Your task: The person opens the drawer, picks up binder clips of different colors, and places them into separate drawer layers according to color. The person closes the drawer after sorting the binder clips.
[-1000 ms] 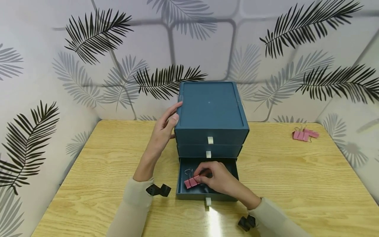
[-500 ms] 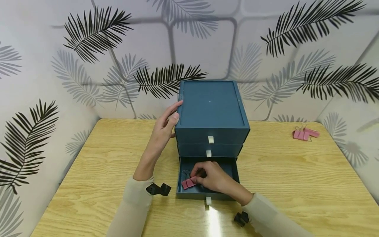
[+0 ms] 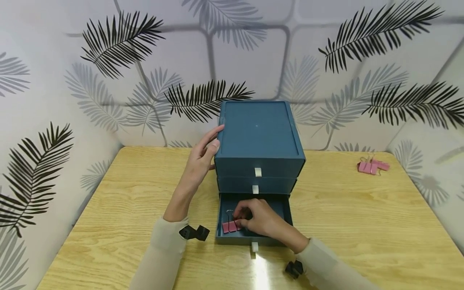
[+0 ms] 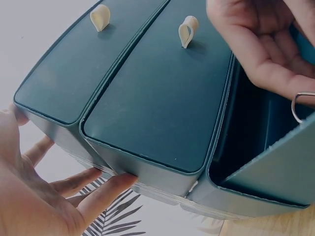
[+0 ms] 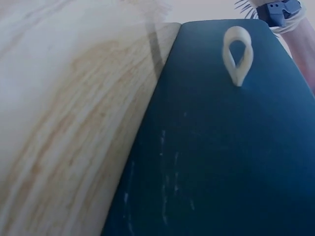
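A blue drawer unit (image 3: 259, 133) stands on the table, its bottom drawer (image 3: 235, 241) pulled out. My left hand (image 3: 198, 167) rests on the unit's left side with fingers extended; in the left wrist view its fingertips touch the side wall. Inside the drawer, at the left, my right hand (image 3: 262, 218) pinches the end of a pink binder clip (image 3: 229, 227) between thumb and fingers. A wire handle (image 4: 297, 108) shows in the left wrist view beside the curled right hand. The fingers hide the clip's right part. The right wrist view shows only the drawer front (image 5: 211, 137) and table.
Pink binder clips (image 3: 367, 167) lie at the table's far right corner. The two upper drawers are pushed in, each with a white pull tab (image 3: 257, 172). A leaf-patterned wall (image 3: 250, 60) stands behind the wooden table (image 3: 348, 209).
My right hand has moved slightly left in the drawer with the binder clip, which has gone from tilted to nearly level. My left hand stays against the unit.
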A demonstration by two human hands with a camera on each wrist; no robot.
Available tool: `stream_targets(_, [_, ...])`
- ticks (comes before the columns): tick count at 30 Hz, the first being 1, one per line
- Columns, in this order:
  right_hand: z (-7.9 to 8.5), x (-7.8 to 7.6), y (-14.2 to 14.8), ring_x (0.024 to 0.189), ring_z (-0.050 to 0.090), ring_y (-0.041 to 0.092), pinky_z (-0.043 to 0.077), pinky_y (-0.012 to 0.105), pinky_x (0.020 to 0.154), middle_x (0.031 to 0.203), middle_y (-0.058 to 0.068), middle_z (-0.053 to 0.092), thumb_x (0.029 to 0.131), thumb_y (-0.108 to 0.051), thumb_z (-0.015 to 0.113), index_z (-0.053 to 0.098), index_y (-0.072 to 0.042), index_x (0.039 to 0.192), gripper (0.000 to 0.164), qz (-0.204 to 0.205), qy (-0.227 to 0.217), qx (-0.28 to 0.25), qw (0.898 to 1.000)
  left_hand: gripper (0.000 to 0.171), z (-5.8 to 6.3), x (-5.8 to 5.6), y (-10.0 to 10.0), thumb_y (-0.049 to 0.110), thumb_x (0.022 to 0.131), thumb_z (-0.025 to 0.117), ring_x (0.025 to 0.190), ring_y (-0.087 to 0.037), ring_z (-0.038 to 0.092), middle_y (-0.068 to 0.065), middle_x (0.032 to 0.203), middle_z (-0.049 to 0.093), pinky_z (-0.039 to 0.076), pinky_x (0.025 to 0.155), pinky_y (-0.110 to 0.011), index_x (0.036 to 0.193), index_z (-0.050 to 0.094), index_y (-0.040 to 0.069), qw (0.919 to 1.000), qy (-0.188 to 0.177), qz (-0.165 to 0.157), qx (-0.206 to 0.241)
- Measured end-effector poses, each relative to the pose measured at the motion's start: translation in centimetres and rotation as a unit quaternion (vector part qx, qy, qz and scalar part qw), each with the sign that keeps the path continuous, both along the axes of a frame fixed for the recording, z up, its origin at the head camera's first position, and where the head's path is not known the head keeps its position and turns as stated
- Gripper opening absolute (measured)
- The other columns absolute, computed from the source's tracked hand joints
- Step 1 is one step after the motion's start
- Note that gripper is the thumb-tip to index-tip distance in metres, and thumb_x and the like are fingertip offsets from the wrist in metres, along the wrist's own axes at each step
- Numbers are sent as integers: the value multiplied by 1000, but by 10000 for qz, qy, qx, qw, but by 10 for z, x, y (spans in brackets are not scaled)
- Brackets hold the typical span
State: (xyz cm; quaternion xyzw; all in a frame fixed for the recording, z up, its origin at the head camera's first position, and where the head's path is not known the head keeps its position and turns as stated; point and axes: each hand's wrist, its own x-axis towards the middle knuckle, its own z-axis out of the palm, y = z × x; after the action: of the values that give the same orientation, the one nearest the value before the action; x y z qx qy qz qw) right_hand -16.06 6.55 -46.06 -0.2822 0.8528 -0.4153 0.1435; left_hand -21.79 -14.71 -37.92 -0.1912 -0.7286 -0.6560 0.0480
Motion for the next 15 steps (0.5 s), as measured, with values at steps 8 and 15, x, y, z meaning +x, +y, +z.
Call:
stream_targets(8, [10, 2, 13, 86, 69, 15, 56, 26, 73, 99, 5, 72, 93, -2, 74, 73, -6, 104, 12, -201, 60, -314, 9993, 47, -2, -1, -1, 37, 109, 45, 145, -24, 39, 1, 162, 35, 49, 93, -68, 156, 46, 32, 10000, 2, -6, 4])
stream_targets(15, [26, 11, 29, 90, 69, 15, 59, 30, 75, 105, 7, 72, 95, -10, 74, 73, -6, 109, 15, -217, 95, -512, 9984, 47, -1, -1, -1, 38, 109, 46, 145, -24, 40, 1, 162, 35, 49, 94, -67, 156, 46, 32, 10000, -6, -5, 12])
